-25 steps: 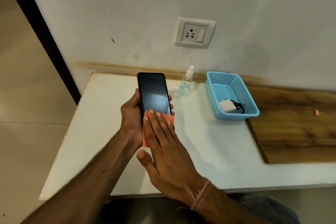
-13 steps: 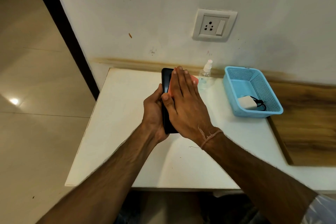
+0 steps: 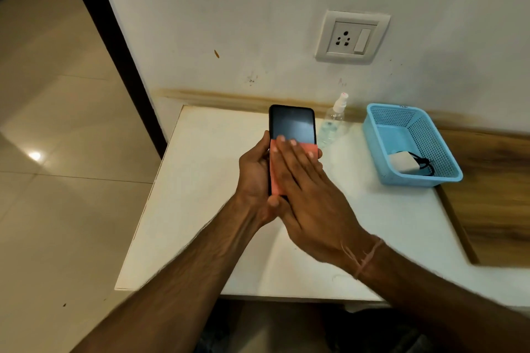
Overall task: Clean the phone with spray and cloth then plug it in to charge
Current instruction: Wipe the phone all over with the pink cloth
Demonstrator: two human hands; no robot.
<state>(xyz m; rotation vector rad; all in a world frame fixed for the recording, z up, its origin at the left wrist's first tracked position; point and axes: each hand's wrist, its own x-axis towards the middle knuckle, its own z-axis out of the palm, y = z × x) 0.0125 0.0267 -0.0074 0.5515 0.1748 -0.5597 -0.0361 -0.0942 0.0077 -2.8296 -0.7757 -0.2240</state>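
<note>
The phone [image 3: 292, 123], gripped by the left hand [image 3: 253, 169], is half covered by cloth [image 3: 274, 180] under the flat right hand [image 3: 312, 203]; spray bottle [image 3: 332, 123], basket [image 3: 415, 180] behind

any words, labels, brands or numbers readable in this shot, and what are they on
No text can be read anywhere.
Black phone: screen dark, nothing shown.
Clear spray bottle: no legible label.
Light blue plastic basket: small dark mark on far rim, too small to read.
White wall socket: no markings visible.
White charger block: no print visible.
</note>
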